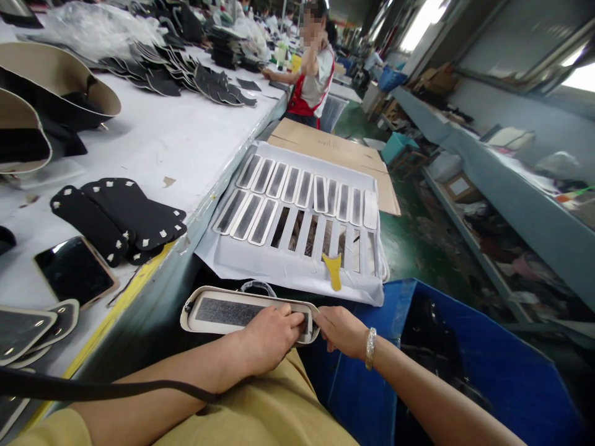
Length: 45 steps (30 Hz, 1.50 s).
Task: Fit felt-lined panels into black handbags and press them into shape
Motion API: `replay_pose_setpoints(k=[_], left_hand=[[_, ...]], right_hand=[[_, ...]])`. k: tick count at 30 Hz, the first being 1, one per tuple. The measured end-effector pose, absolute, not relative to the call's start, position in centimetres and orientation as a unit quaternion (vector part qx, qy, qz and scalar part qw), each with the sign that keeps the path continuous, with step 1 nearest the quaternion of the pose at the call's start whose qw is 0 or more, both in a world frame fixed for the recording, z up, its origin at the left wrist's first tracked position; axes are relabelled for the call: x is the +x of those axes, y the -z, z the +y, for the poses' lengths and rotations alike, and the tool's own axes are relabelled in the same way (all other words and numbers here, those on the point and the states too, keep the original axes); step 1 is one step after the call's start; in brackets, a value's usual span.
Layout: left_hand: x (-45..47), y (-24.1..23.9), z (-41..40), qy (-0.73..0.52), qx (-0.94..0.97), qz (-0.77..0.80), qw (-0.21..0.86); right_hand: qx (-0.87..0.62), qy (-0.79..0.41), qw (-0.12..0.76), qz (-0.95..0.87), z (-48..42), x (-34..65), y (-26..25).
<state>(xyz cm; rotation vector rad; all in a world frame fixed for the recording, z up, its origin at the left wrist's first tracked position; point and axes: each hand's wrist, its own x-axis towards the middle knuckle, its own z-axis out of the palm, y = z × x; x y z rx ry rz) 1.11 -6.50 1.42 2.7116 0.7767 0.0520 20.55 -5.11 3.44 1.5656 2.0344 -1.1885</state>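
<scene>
Held low in front of my body is an oblong cream-rimmed bag base [223,311], with a dark grey strip inside its raised rim. My left hand [274,331] lies over its right half, the fingers curled and pressed on the strip near the right end. At that same end, my right hand [341,329] pinches the rim between thumb and fingers. A clear loop shows behind the piece's far edge. Just beyond lies a grey cloth-covered rack [232,257] bearing rows of white-edged dark strips [291,184]. A yellow cut-out piece [333,271] rests on the rack's near edge.
The white table [153,139] on the left holds black panels [111,217], a phone [74,269] and cream-edged pieces [28,334]. A blue bin [506,353] with dark items stands at right. Cardboard [325,145] lies behind the rack; a co-worker [311,80] is farther back.
</scene>
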Motion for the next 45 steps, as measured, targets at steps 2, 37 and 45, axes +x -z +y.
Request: replay_pose_setpoints(k=[2,37,45], left_hand=[[1.1,-0.8,-6.9,-0.031,0.949,0.280,0.141],[-0.5,-0.1,-6.0,-0.058,0.929,0.277,0.240],[-0.7,-0.3,-6.2,-0.051,0.931,0.282,0.226]], right_hand=[[0.599,0.522,0.107,0.598,-5.3,20.6,-3.2],[0.654,0.604,0.195,0.412,-5.0,18.8,-2.5],[0.617,0.543,0.210,0.530,-4.2,19.5,-3.6]])
